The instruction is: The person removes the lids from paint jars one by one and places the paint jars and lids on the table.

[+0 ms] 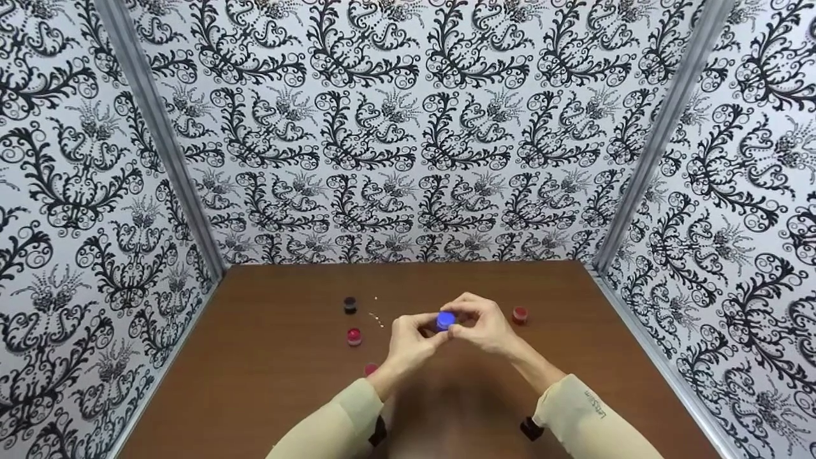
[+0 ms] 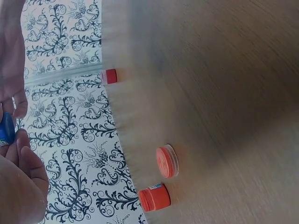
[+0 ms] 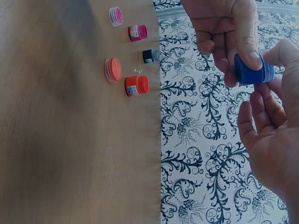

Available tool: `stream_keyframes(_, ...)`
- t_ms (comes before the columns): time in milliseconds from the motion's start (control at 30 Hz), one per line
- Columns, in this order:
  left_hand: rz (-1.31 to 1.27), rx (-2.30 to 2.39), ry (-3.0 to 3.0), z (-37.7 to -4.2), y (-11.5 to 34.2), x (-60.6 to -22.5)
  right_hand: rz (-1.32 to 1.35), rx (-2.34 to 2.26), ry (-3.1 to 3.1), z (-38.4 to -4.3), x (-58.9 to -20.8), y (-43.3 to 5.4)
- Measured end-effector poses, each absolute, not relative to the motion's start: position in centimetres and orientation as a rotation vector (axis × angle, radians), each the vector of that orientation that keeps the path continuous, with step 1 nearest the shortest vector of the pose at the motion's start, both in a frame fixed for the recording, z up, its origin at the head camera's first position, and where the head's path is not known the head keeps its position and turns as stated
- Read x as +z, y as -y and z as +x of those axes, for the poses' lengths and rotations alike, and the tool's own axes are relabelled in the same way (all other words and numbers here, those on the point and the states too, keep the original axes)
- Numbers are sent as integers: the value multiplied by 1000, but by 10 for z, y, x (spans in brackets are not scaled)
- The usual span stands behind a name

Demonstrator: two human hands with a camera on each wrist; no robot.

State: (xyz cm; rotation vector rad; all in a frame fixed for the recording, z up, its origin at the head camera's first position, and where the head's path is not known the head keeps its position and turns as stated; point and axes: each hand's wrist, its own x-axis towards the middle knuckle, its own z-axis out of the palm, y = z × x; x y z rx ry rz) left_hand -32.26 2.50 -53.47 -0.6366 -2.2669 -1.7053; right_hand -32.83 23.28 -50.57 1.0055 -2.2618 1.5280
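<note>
A small blue paint jar (image 1: pixel 446 320) is held up between both hands over the table. In the right wrist view, my left hand (image 3: pixel 224 32) grips the blue body with its thumb laid along the side. My right hand (image 1: pixel 488 325) pinches the ridged lid end (image 3: pixel 268 73) of that jar with thumb and fingers. From the left wrist view, only part of the blue jar (image 2: pixel 6 129) shows at the frame edge, beside my left hand (image 2: pixel 23 182).
An orange jar (image 3: pixel 137 86) and an orange lid (image 3: pixel 113 69) rest on the table (image 1: pixel 280 370). Nearby are a black jar (image 3: pixel 150 56), a magenta jar (image 3: pixel 138 32) and a pink lid (image 3: pixel 116 16). A red jar (image 1: pixel 520 315) stands at right. White specks (image 1: pixel 376 317) dot the wood.
</note>
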Motion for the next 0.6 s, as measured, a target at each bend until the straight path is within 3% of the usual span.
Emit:
stream_keyframes(167,-609,-1717,2276,-322,-24,-533,956,1487,2303,-326,-506,-235)
stream_keyframes(433,-614,-1635,2276,-323,-22,-533,536,1452,2322,-317,-507,-226)
stream_keyframes(600,-595,-1638,2270,-324,-22,-534,441,1417,2347,-318,-507,-216)
